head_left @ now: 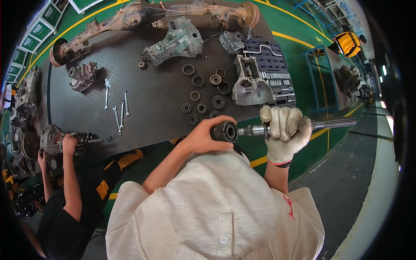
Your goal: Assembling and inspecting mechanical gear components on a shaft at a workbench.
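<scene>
I hold a long steel splined shaft (333,123) level in front of my chest. My right hand (284,130), in a white knit glove, grips the middle of the shaft. My bare left hand (206,136) is closed around a dark toothed gear hub (225,131) at the shaft's left end. Both hands hover just past the near edge of a dark rubber mat (151,99) on the green floor.
On the mat lie several loose gears and rings (203,95), wrenches (118,108), a gearbox housing (177,41), a long axle assembly (130,17), an open case half (248,82) and a socket tool set (273,65). Another person's hand (68,145) at the left handles a small gear assembly.
</scene>
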A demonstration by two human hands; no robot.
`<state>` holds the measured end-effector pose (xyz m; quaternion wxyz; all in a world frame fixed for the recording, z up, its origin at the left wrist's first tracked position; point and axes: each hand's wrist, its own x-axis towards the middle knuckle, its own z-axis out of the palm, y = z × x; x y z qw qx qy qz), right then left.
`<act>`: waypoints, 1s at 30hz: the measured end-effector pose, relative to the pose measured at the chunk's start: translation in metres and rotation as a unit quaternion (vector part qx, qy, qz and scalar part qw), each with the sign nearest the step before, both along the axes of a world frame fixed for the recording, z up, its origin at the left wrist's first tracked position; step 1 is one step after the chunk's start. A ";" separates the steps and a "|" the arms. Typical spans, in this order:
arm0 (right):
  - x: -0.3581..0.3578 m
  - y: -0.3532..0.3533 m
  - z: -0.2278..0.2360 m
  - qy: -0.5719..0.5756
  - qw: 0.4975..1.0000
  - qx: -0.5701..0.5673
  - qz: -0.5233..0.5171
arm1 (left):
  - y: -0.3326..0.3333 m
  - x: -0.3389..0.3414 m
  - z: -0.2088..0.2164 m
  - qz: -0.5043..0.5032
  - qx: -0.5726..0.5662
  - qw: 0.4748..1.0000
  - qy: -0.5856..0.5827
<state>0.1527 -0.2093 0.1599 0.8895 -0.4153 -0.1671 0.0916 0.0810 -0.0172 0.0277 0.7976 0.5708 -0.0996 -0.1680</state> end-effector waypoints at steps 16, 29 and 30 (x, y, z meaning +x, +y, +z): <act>0.119 -0.098 -0.044 -0.005 0.978 -0.011 0.208 | -0.126 0.077 0.028 0.134 0.139 0.981 -0.001; 0.197 -0.162 -0.062 0.155 0.958 0.119 0.212 | -0.214 0.135 0.060 0.225 0.249 0.934 0.119; 0.197 -0.166 -0.063 0.148 0.954 0.137 0.224 | -0.217 0.137 0.060 0.223 0.231 0.939 0.121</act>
